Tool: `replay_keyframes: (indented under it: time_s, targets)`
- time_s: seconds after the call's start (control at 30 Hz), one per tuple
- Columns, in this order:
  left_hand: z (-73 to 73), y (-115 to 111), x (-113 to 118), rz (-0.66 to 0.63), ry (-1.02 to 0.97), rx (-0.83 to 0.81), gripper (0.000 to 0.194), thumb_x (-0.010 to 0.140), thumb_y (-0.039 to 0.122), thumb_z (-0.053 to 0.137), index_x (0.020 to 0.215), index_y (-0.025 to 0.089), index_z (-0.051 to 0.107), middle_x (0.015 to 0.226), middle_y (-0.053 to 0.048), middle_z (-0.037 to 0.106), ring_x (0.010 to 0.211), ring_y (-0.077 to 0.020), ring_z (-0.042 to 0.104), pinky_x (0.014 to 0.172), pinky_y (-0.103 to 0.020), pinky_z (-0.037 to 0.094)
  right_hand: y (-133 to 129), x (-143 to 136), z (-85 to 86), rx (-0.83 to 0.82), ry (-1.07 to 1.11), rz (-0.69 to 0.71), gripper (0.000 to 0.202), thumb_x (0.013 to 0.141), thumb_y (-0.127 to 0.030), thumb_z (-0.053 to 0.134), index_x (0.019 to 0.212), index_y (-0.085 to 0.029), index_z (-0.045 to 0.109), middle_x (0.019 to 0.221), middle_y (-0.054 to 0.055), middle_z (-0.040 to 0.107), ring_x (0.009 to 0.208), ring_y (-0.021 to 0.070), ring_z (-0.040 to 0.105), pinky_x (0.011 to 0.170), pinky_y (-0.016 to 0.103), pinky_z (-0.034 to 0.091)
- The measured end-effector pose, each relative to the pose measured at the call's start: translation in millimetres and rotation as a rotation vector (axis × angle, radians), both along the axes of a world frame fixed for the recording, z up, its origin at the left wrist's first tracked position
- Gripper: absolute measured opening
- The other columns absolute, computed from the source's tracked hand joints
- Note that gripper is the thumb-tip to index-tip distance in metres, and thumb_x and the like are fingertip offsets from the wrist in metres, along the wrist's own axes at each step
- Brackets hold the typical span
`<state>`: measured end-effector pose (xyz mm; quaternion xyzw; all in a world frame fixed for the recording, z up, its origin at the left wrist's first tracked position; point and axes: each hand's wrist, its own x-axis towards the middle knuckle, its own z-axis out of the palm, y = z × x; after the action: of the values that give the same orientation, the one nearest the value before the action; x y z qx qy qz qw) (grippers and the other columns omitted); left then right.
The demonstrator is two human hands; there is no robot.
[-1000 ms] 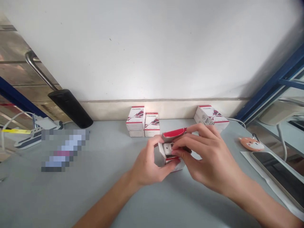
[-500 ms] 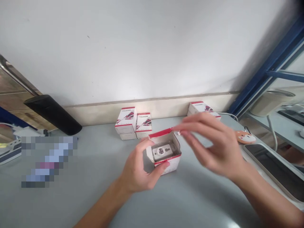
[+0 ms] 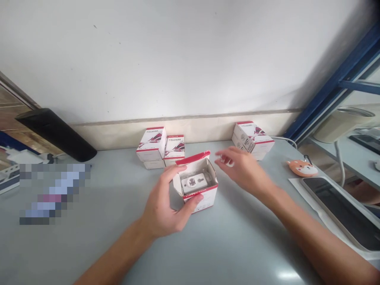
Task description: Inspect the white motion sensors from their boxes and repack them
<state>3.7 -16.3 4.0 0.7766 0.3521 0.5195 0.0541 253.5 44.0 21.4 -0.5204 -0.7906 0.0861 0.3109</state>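
An opened white and red box [image 3: 204, 199] stands on the grey table, its red-edged flap raised at the back. Inside it lies a white device [image 3: 195, 182] with a round socket-like part, amid clear plastic wrap. My left hand [image 3: 168, 202] is wrapped round the box's left side, thumb on the front edge. Just right of the box and off its surface, my right hand [image 3: 240, 168] has its fingers bent round a small white item [image 3: 229, 162], whose shape is blurred.
More white and red boxes stand by the wall, at centre-left [image 3: 152, 142] and right [image 3: 258, 138]. A black cylindrical object [image 3: 59, 134] leans at left. An orange animal-face pouch [image 3: 303, 168] and a phone [image 3: 341, 211] lie at right.
My right hand has moved away from the box's flap and turned, its fingers more curled. The view has shifted slightly; my left hand still holds the box.
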Motion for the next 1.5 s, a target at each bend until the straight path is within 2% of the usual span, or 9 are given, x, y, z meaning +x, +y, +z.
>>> replay_keyframes:
  time_s: [0.1, 0.2, 0.33, 0.53, 0.73, 0.93, 1.13, 1.3, 1.5]
  targets:
    - [3.4, -3.7, 5.6, 0.001, -0.011, 0.008, 0.071, 0.085, 0.015, 0.078, 0.147, 0.024, 0.045, 0.126, -0.009, 0.070, 0.111, -0.0243, 0.072, 0.088, -0.034, 0.061, -37.2, -4.5, 35.6, 0.419, 0.215, 0.010, 0.024, 0.097, -0.024, 0.073, 0.121, -0.027, 0.073, 0.103, 0.004, 0.075, 0.084, 0.0196, 0.073, 0.078, 0.034, 0.058]
    - [8.2, -9.3, 11.2, -0.026, -0.017, 0.006, 0.073, 0.086, 0.016, 0.078, 0.149, 0.025, 0.044, 0.126, -0.010, 0.071, 0.109, -0.0243, 0.074, 0.086, -0.035, 0.063, -73.9, -11.3, 55.6, 0.599, 0.130, 0.168, 0.035, 0.095, -0.010, 0.073, 0.124, -0.029, 0.073, 0.107, 0.003, 0.076, 0.086, 0.0184, 0.072, 0.081, 0.031, 0.058]
    - [14.5, -15.4, 15.2, -0.020, 0.021, 0.075, 0.072, 0.087, 0.015, 0.079, 0.150, 0.025, 0.046, 0.127, -0.011, 0.073, 0.107, -0.0245, 0.075, 0.089, -0.039, 0.065, -82.2, -15.8, 45.8, 0.546, -0.020, 0.323, 0.040, 0.098, 0.005, 0.053, 0.122, -0.021, 0.073, 0.112, 0.007, 0.074, 0.088, 0.0177, 0.069, 0.081, 0.032, 0.056]
    - [14.9, -16.4, 15.4, 0.055, 0.084, 0.114, 0.073, 0.084, 0.016, 0.083, 0.149, 0.020, 0.050, 0.126, -0.013, 0.074, 0.114, -0.0260, 0.073, 0.094, -0.038, 0.064, -65.0, -11.5, 37.5, 0.505, -0.158, 0.346, 0.037, 0.096, 0.007, 0.051, 0.121, -0.013, 0.070, 0.115, 0.011, 0.076, 0.104, 0.0251, 0.067, 0.089, 0.041, 0.055]
    - [10.0, -10.7, 12.2, 0.104, -0.026, 0.015, 0.071, 0.085, 0.016, 0.079, 0.149, 0.024, 0.048, 0.131, -0.010, 0.071, 0.115, -0.0242, 0.072, 0.097, -0.037, 0.062, -66.7, -11.1, 45.2, 0.458, -0.251, 0.365, 0.060, 0.091, 0.009, 0.044, 0.140, -0.021, 0.063, 0.122, 0.007, 0.077, 0.116, 0.0276, 0.065, 0.090, 0.043, 0.052]
    - [6.7, -4.0, 5.3, 0.088, -0.053, -0.037, 0.067, 0.086, 0.017, 0.076, 0.147, 0.026, 0.048, 0.136, -0.010, 0.068, 0.124, -0.0266, 0.068, 0.097, -0.039, 0.061, -61.4, -19.9, 34.4, 0.351, -0.272, 0.350, 0.070, 0.095, -0.001, 0.051, 0.160, -0.027, 0.042, 0.142, 0.007, 0.070, 0.125, 0.0322, 0.059, 0.095, 0.047, 0.051]
    - [5.5, -2.3, 4.5, 0.101, -0.090, -0.129, 0.064, 0.091, 0.023, 0.074, 0.148, 0.026, 0.047, 0.136, -0.011, 0.066, 0.121, -0.0272, 0.068, 0.099, -0.042, 0.060, -57.0, -19.9, 33.0, 0.278, -0.177, 0.367, 0.065, 0.098, -0.002, 0.052, 0.157, -0.027, 0.046, 0.119, 0.007, 0.078, 0.125, 0.0327, 0.056, 0.094, 0.047, 0.052]
    - [-5.1, 6.1, 3.5, 0.040, -0.218, -0.122, 0.067, 0.091, 0.030, 0.078, 0.146, 0.027, 0.040, 0.130, -0.011, 0.066, 0.111, -0.0233, 0.071, 0.093, -0.039, 0.061, -50.6, -27.4, 26.6, 0.287, 0.182, 0.285, 0.052, 0.104, -0.016, 0.054, 0.154, -0.030, 0.044, 0.150, 0.011, 0.060, 0.136, 0.0292, 0.054, 0.107, 0.051, 0.052]
    - [-6.5, 11.0, -2.0, -0.121, -0.309, -0.250, 0.054, 0.095, 0.031, 0.075, 0.139, 0.029, 0.043, 0.131, -0.010, 0.066, 0.118, -0.0231, 0.070, 0.098, -0.040, 0.060, -45.8, -36.1, 11.9, 0.131, 0.500, 0.246, 0.026, 0.105, -0.032, 0.059, 0.131, -0.029, 0.059, 0.147, 0.012, 0.061, 0.135, 0.0283, 0.061, 0.108, 0.050, 0.054]
